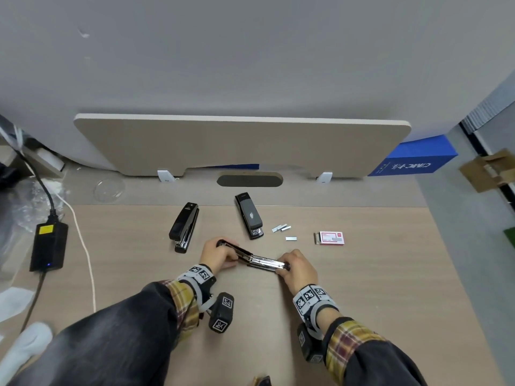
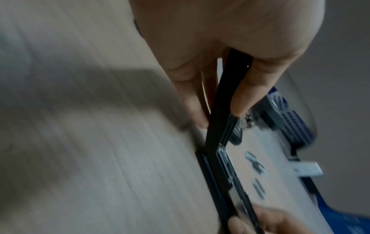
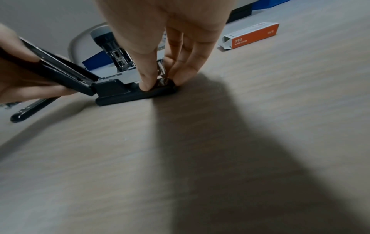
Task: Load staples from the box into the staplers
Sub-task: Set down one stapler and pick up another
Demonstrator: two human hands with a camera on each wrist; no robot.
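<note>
L hand (image 2: 220, 47) pinches open stapler's lid (image 2: 222, 110).

The staplers (image 1: 184, 227) are black with silver metal; the staple box (image 1: 331, 237) is red and white; the table (image 1: 362, 274) is pale wood-grain. Sleeve cuffs (image 1: 185, 305) are yellow plaid.

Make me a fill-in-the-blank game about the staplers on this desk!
1. The number of staplers on the desk, counting the opened stapler, is ____.
2. The left hand grips the opened stapler's ____.
3. The staple box lies to the ____ of the loose staple strips.

Missing words: three; top cover; right
</note>
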